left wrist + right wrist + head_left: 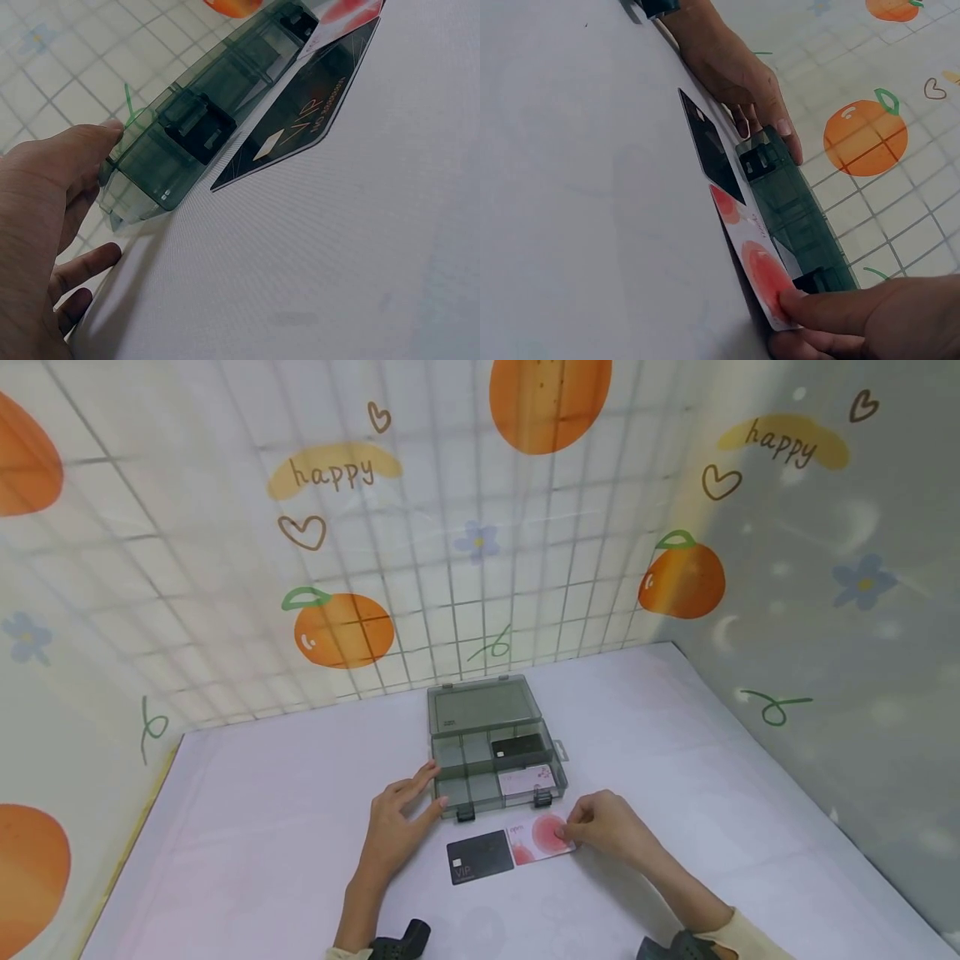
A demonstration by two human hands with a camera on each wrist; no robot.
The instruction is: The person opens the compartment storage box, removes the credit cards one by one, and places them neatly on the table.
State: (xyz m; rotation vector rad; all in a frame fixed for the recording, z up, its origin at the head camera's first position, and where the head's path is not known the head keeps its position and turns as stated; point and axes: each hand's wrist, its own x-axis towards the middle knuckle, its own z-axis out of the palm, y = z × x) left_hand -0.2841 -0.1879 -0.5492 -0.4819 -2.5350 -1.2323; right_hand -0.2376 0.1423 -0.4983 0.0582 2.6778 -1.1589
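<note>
A green translucent box lies with its lid folded back. Its right side holds a black card in the rear row and a pale floral card in the front row. My left hand rests against the box's left side, thumb at the front corner. In front of the box lies a black VIP card. Beside it, my right hand pinches the right end of a pink and white card; in the right wrist view that card's near edge is slightly off the table.
The white table extends around the box. Behind it hangs a patterned curtain with oranges and grid lines, and a grey curtain panel borders the right side. Dark straps sit on both wrists.
</note>
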